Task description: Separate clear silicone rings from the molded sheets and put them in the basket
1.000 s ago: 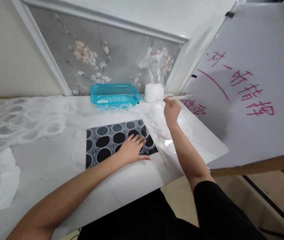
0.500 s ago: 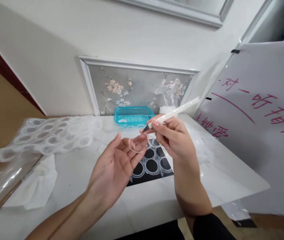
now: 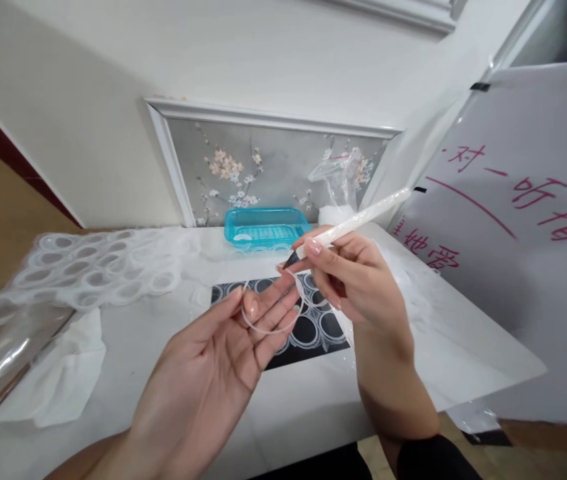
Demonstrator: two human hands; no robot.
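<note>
My left hand is palm up, with a thin clear ring held at its thumb and lying across its outstretched fingers. In my right hand is a white pen-like tool with a dark pointed tip, pinched between thumb and fingers. The dark tip is at the upper edge of the ring; whether it touches cannot be made out. Under the hands lies a black sheet with rows of clear rings on it, partly hidden by my fingers.
A blue tray stands at the back against the wall, beside a clear bag with white contents. Translucent sheets with round holes lie at left, near a white cloth. A board with red writing stands at right.
My left hand has come closer to the camera, and the ring shows more fully in it. The tool's tip stays at the ring's edge. The view has shifted slightly.
</note>
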